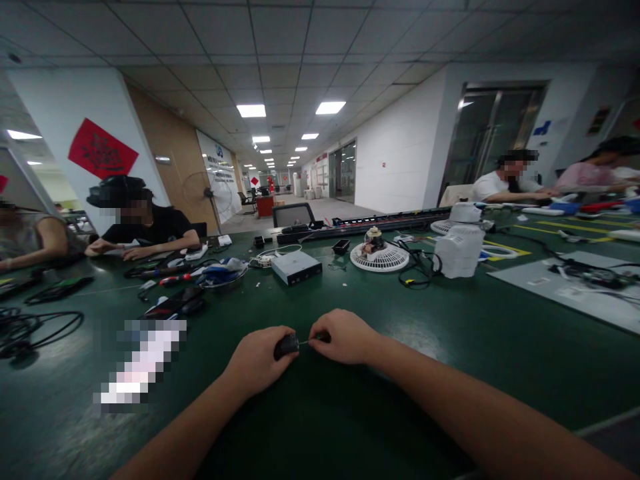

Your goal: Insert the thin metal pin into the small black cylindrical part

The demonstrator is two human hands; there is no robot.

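Note:
My left hand point(260, 357) is closed around a small black part point(287, 345) just above the green table point(450, 360). My right hand point(343, 335) sits right beside it, fingers pinched on a thin tool or rod whose tip points into the black part. The two hands almost touch at the middle of the near table edge. What the thin item is cannot be made out.
Farther back lie a grey box point(297, 266), a white fan grille point(379, 257) with a motor on it, a white fan body point(460, 247), cables and tools at left point(180, 277), and a grey mat point(575, 283) at right. Other people sit at both sides.

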